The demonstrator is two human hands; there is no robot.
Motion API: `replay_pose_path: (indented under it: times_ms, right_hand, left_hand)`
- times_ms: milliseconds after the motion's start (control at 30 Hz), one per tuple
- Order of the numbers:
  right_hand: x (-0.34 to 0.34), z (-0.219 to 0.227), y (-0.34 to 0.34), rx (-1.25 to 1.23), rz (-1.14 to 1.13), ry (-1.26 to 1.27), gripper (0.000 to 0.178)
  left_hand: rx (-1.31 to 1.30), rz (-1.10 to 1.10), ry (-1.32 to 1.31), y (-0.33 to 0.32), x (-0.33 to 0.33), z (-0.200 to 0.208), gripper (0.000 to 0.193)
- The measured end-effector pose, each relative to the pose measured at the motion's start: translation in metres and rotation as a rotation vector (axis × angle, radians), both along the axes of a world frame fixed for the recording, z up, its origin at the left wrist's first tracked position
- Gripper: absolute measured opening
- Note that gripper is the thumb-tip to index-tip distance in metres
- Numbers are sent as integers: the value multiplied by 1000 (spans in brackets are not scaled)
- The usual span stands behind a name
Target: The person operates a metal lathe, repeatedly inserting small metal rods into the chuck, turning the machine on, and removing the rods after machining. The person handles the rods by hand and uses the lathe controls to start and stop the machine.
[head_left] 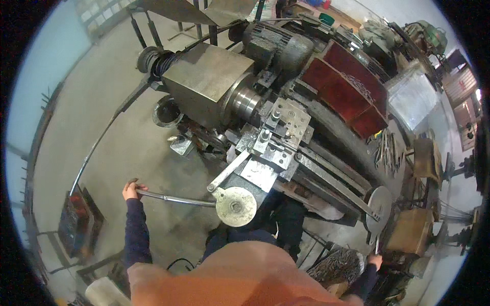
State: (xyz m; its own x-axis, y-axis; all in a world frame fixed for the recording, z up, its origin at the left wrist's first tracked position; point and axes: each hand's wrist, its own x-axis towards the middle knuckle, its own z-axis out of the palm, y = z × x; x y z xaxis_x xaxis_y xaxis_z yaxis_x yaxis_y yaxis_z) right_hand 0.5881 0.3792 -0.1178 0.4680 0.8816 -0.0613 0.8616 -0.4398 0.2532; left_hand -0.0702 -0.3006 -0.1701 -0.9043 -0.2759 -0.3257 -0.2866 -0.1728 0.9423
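My left hand (132,189) is wrapped round the outer end of a long metal lever (176,199). That lever runs right to a pale round disc (236,206) at the front of a small lathe. Far to the right, my right hand (375,261) is closed on a short handle (377,246) below a second grey disc (379,199). A flat bar links each disc to the machine. Between them sits the tool slide (286,122) with its bolted blocks, beside the shiny spindle nose (246,103). Any workpiece there is too small to make out.
Behind the slide are the box-shaped headstock (204,76), a greasy motor (278,46) and a red metal bin (347,84). A long rod (104,135) slopes to a dark red block (76,224) at left. Metal shavings (338,268) lie heaped near my right forearm.
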Motion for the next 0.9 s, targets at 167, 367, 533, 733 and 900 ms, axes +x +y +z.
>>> replay_pose_path:
  times_ms: [167, 367, 533, 733, 900]
  right_hand:
    - [12, 4, -47, 65, 198, 142, 33]
    - [36, -21, -52, 165, 190, 141, 34]
    - [14, -16, -58, 169, 142, 174, 36]
    - [17, -18, -55, 131, 123, 158, 37]
    - [13, -15, -56, 131, 87, 153, 37]
  left_hand:
    - [-123, 110, 19, -5, -13, -21, 35]
    - [-36, 134, 9, 5, -36, -19, 36]
    - [-88, 109, 11, 12, -41, -12, 37]
    - [-79, 63, 49, 25, -48, -8, 36]
    - [-103, -1, 89, 22, -43, -6, 37]
